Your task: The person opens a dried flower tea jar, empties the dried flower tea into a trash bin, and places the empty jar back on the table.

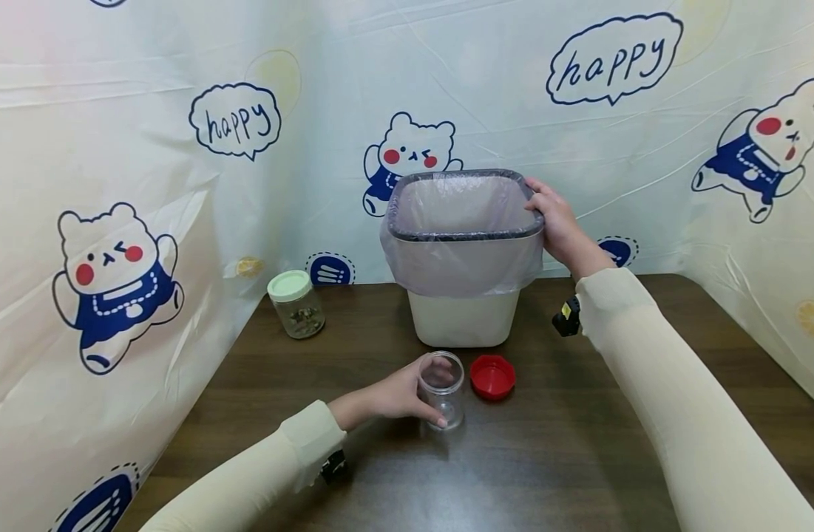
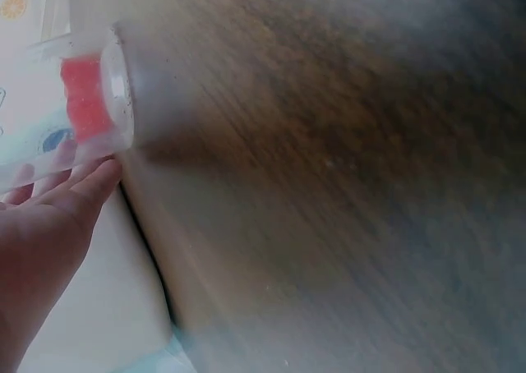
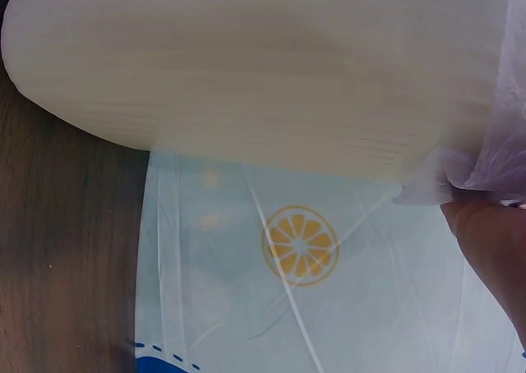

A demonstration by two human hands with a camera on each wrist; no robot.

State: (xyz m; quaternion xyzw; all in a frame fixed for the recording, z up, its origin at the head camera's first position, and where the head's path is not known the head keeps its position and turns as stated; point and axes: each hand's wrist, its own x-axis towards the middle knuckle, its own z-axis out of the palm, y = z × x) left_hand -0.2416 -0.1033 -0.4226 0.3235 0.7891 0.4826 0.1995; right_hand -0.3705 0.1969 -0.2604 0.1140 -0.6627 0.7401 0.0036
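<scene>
My left hand holds a clear, lidless jar by its side, thumb in front and fingers behind. The jar looks empty and upright; whether its base touches the table I cannot tell. Just right of it lies a red screw lid, hollow side up. My right hand grips the right rim of a cream trash bin lined with a translucent bag. In the right wrist view, part of that hand meets the gathered bag edge, with most fingers hidden.
A glass jar with a pale green lid stands at the table's back left, small dark pieces inside. The brown wooden table ends at a printed curtain behind and at both sides.
</scene>
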